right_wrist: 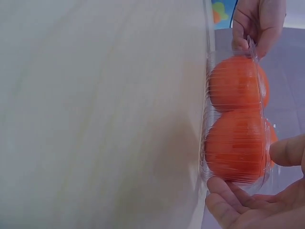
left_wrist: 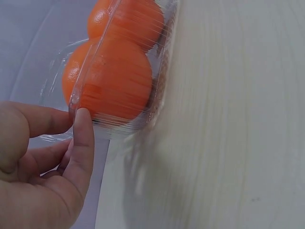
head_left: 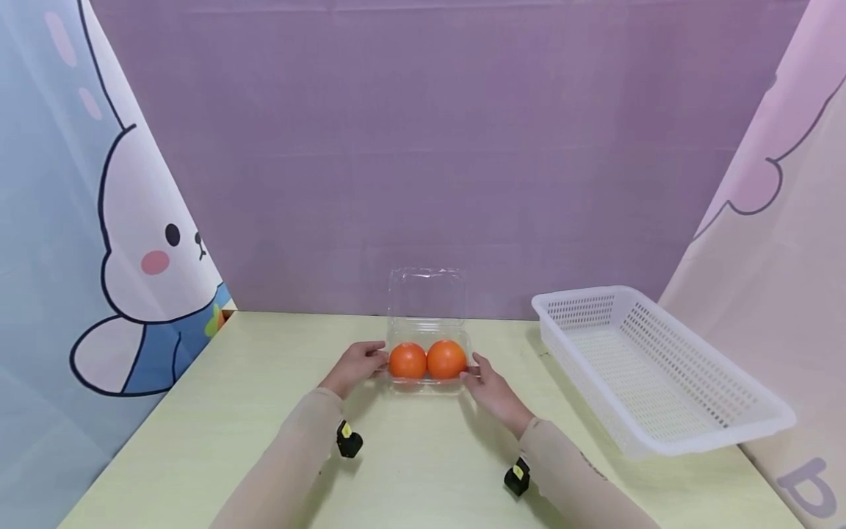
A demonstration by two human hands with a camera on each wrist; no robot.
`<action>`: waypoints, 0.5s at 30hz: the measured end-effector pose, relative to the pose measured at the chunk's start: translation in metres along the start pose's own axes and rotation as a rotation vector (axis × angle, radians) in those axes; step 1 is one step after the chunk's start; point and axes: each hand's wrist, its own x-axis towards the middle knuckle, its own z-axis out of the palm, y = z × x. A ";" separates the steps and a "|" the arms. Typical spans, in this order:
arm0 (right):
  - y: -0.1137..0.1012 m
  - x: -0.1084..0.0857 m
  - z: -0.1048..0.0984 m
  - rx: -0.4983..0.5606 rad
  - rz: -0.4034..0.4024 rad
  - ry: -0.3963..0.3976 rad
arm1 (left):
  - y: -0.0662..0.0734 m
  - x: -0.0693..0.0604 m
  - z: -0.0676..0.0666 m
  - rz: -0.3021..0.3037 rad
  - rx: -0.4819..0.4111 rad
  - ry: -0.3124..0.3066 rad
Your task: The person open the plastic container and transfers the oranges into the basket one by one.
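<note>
A clear plastic clamshell box sits on the table, its lid raised at the back. Side by side inside it lie two smooth, round orange fruits, a left one and a right one. My left hand pinches the box's left rim between thumb and fingers, as the left wrist view shows closely. At the opposite end, my right hand holds the box, with the thumb by the rim and the fingers curled against the side wall.
A white perforated plastic basket stands to the right on the pale wooden table. Behind the table hangs a purple cloth. Printed cloths flank it, with a cartoon rabbit on the left one.
</note>
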 end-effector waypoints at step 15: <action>0.000 -0.008 -0.002 -0.008 -0.023 -0.010 | -0.001 -0.011 0.003 0.038 -0.012 0.006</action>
